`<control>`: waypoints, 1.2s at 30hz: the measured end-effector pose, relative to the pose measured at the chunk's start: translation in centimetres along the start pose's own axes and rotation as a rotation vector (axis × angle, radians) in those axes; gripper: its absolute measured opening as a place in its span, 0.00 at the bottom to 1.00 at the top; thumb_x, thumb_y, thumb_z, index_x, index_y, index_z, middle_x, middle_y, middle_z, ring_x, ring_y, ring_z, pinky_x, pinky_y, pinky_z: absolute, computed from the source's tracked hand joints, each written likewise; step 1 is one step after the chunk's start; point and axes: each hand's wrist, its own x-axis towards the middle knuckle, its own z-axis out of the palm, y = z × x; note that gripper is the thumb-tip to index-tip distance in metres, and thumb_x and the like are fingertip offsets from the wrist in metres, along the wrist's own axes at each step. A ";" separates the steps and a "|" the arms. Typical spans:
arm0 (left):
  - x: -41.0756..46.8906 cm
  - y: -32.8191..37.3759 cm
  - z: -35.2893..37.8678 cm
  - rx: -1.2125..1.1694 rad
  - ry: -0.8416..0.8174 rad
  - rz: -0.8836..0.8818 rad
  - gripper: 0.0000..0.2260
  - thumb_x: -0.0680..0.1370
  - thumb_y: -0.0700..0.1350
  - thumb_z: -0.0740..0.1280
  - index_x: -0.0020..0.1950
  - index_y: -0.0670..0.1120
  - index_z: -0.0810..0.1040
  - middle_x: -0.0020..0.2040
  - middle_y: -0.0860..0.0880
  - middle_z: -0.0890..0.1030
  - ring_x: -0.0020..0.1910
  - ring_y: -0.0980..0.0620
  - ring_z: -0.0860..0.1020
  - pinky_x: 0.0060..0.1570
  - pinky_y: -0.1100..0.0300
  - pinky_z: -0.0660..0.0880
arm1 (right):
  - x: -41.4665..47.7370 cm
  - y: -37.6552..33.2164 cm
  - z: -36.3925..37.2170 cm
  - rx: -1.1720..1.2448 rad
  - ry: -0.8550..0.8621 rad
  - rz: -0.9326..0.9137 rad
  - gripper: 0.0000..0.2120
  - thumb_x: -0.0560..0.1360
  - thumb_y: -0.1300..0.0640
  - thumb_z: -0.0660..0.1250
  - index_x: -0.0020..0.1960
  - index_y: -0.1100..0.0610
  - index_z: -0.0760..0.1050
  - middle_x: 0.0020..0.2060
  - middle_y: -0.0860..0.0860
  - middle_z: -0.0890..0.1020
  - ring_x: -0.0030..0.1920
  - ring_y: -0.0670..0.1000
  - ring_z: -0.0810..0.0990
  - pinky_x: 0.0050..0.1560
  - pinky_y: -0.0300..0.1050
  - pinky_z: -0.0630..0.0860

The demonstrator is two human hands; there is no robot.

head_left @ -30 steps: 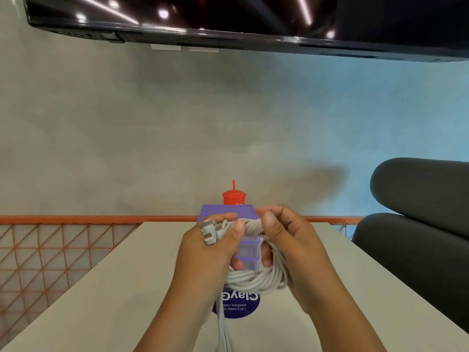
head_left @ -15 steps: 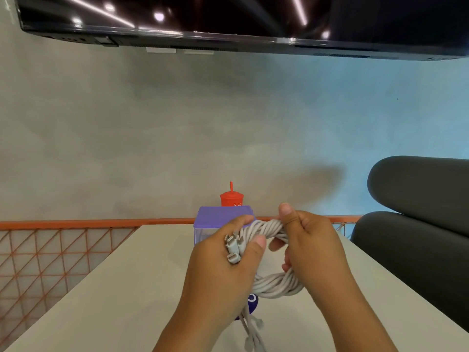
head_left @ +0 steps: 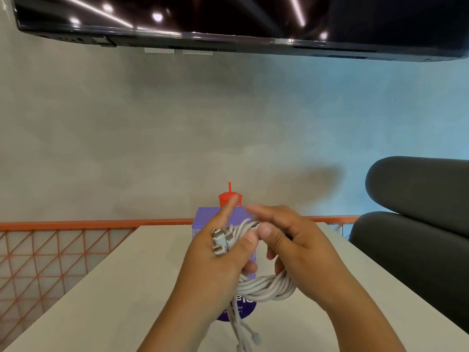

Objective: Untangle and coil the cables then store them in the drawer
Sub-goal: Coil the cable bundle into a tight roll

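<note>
The grey cable coil [head_left: 266,285] hangs between both hands at lower centre of the frame, its loop facing me and its long axis running left to right. The left hand [head_left: 215,265] pinches the plugs [head_left: 221,240] under its thumb at the coil's upper left, with its index finger straight up in front of the red cup [head_left: 226,198]. The right hand [head_left: 297,247] has its lower fingers [head_left: 275,261] hooked through the loop from the right and its thumb on top. Its upper fingers are a blur, spread out. The loose tails [head_left: 241,329] drop below the left hand to the bottom edge, so that hand is nearer them. The purple drawer unit [head_left: 203,221] stands straight behind the hands on the worktop [head_left: 101,288], further up the frame. I'd guess those tails need winding in next. Half a second ago the left index lay curled over the coil's top and the right hand's upper fingers were closed on it. Both have since lifted off.
</note>
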 end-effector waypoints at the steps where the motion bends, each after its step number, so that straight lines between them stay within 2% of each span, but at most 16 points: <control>1: 0.0 0.1 -0.2 0.007 -0.024 -0.005 0.17 0.71 0.52 0.67 0.56 0.69 0.68 0.26 0.54 0.78 0.26 0.61 0.76 0.31 0.71 0.73 | 0.0 0.1 0.0 -0.003 -0.004 -0.017 0.09 0.72 0.50 0.62 0.49 0.42 0.77 0.42 0.34 0.78 0.38 0.35 0.77 0.34 0.27 0.71; 4: 0.1 -0.1 -0.7 0.052 -0.051 0.010 0.20 0.62 0.61 0.63 0.54 0.68 0.71 0.31 0.54 0.81 0.31 0.63 0.78 0.39 0.70 0.73 | 0.0 0.2 0.1 0.026 0.019 -0.070 0.13 0.76 0.62 0.63 0.44 0.46 0.79 0.40 0.36 0.79 0.34 0.36 0.77 0.33 0.26 0.70; 8: 0.4 -0.8 -1.0 0.069 -0.047 0.028 0.20 0.61 0.62 0.63 0.53 0.68 0.74 0.45 0.64 0.83 0.47 0.65 0.80 0.50 0.68 0.74 | 0.1 -0.1 0.4 0.003 0.020 -0.125 0.15 0.76 0.65 0.63 0.38 0.48 0.81 0.39 0.39 0.77 0.34 0.38 0.77 0.33 0.26 0.69; 10: 0.4 -1.0 -0.9 0.093 -0.057 0.042 0.19 0.63 0.61 0.63 0.54 0.67 0.73 0.44 0.70 0.81 0.48 0.71 0.78 0.49 0.73 0.74 | 0.1 -0.1 0.6 -0.086 0.018 -0.158 0.12 0.75 0.59 0.63 0.38 0.49 0.82 0.39 0.37 0.76 0.39 0.38 0.77 0.37 0.26 0.70; 12: 0.5 -1.1 -0.8 0.087 -0.040 0.063 0.17 0.67 0.62 0.67 0.55 0.64 0.75 0.46 0.66 0.82 0.49 0.68 0.79 0.52 0.72 0.75 | 0.1 -0.2 0.6 -0.114 0.033 -0.166 0.11 0.74 0.58 0.64 0.38 0.48 0.82 0.39 0.37 0.76 0.41 0.38 0.77 0.39 0.26 0.70; 14: 0.4 -1.1 -0.6 0.070 -0.017 0.078 0.17 0.69 0.61 0.69 0.56 0.60 0.77 0.48 0.60 0.84 0.48 0.62 0.81 0.54 0.65 0.77 | 0.0 -0.3 0.3 -0.099 0.017 -0.140 0.14 0.75 0.63 0.66 0.38 0.46 0.81 0.39 0.36 0.77 0.41 0.37 0.77 0.37 0.26 0.70; 17: 0.3 -1.0 -0.3 0.076 -0.042 0.093 0.20 0.66 0.57 0.66 0.57 0.59 0.75 0.45 0.62 0.84 0.42 0.61 0.83 0.48 0.70 0.77 | -0.2 -0.7 0.0 -0.116 -0.009 -0.045 0.12 0.74 0.62 0.66 0.38 0.46 0.78 0.40 0.41 0.78 0.38 0.36 0.77 0.33 0.27 0.70; 19: 0.3 -1.1 -0.3 0.092 -0.053 0.091 0.24 0.64 0.56 0.64 0.61 0.58 0.75 0.47 0.60 0.84 0.44 0.63 0.82 0.48 0.72 0.76 | -0.2 -0.6 0.0 -0.105 0.017 0.023 0.08 0.75 0.60 0.66 0.40 0.48 0.76 0.38 0.43 0.76 0.34 0.35 0.76 0.29 0.27 0.69; 22: 0.3 -1.2 -0.6 0.153 -0.088 0.107 0.26 0.63 0.61 0.62 0.62 0.64 0.72 0.51 0.66 0.80 0.50 0.73 0.76 0.51 0.78 0.71 | 0.0 -0.2 0.2 -0.176 0.020 0.067 0.05 0.73 0.50 0.66 0.48 0.42 0.76 0.39 0.42 0.76 0.35 0.35 0.75 0.29 0.29 0.68; 24: 0.4 -1.4 -0.8 0.191 -0.140 0.095 0.23 0.63 0.61 0.62 0.58 0.69 0.68 0.50 0.69 0.78 0.50 0.77 0.74 0.47 0.82 0.68 | 0.0 0.0 0.1 -0.200 -0.030 0.113 0.08 0.73 0.47 0.65 0.52 0.42 0.78 0.31 0.39 0.78 0.30 0.35 0.75 0.28 0.28 0.67; 26: 0.3 -1.7 -0.7 0.226 -0.201 0.085 0.18 0.66 0.62 0.63 0.54 0.74 0.67 0.50 0.73 0.77 0.52 0.76 0.73 0.48 0.81 0.66 | -0.1 -0.2 -0.1 -0.175 -0.085 0.165 0.07 0.74 0.51 0.66 0.50 0.44 0.80 0.23 0.38 0.76 0.24 0.37 0.74 0.25 0.27 0.65; 28: 0.3 -1.8 -0.4 0.283 -0.261 0.095 0.13 0.69 0.65 0.64 0.49 0.82 0.67 0.61 0.78 0.65 0.64 0.78 0.61 0.59 0.77 0.61 | -0.2 -0.1 -0.2 -0.150 -0.096 0.191 0.07 0.74 0.55 0.66 0.42 0.45 0.81 0.21 0.39 0.76 0.23 0.37 0.73 0.24 0.28 0.65; 29: 0.3 -1.9 -0.4 0.320 -0.279 0.109 0.14 0.69 0.66 0.63 0.47 0.85 0.63 0.65 0.78 0.57 0.67 0.77 0.53 0.65 0.72 0.57 | -0.2 0.1 -0.2 -0.144 -0.089 0.196 0.09 0.74 0.56 0.67 0.39 0.45 0.80 0.22 0.39 0.77 0.24 0.37 0.74 0.24 0.28 0.65; 31: 0.3 -2.0 -0.5 0.355 -0.269 0.142 0.15 0.69 0.67 0.64 0.46 0.86 0.60 0.68 0.76 0.50 0.68 0.77 0.46 0.67 0.69 0.52 | -0.1 0.3 0.0 -0.132 -0.086 0.197 0.09 0.73 0.57 0.68 0.38 0.45 0.81 0.27 0.40 0.81 0.29 0.37 0.78 0.30 0.30 0.69; 34: 0.6 -2.0 -1.1 0.354 -0.228 0.209 0.17 0.62 0.68 0.62 0.48 0.84 0.64 0.69 0.76 0.53 0.67 0.79 0.48 0.60 0.79 0.55 | 0.0 0.5 0.3 -0.115 -0.077 0.193 0.08 0.71 0.59 0.69 0.43 0.46 0.83 0.36 0.43 0.85 0.39 0.42 0.82 0.45 0.40 0.78; 36: 0.6 -1.9 -1.2 0.318 -0.199 0.225 0.18 0.61 0.67 0.62 0.49 0.82 0.66 0.67 0.77 0.56 0.68 0.78 0.52 0.59 0.78 0.59 | 0.1 0.6 0.2 -0.100 -0.052 0.187 0.09 0.70 0.59 0.69 0.46 0.47 0.83 0.39 0.45 0.85 0.42 0.43 0.83 0.49 0.46 0.79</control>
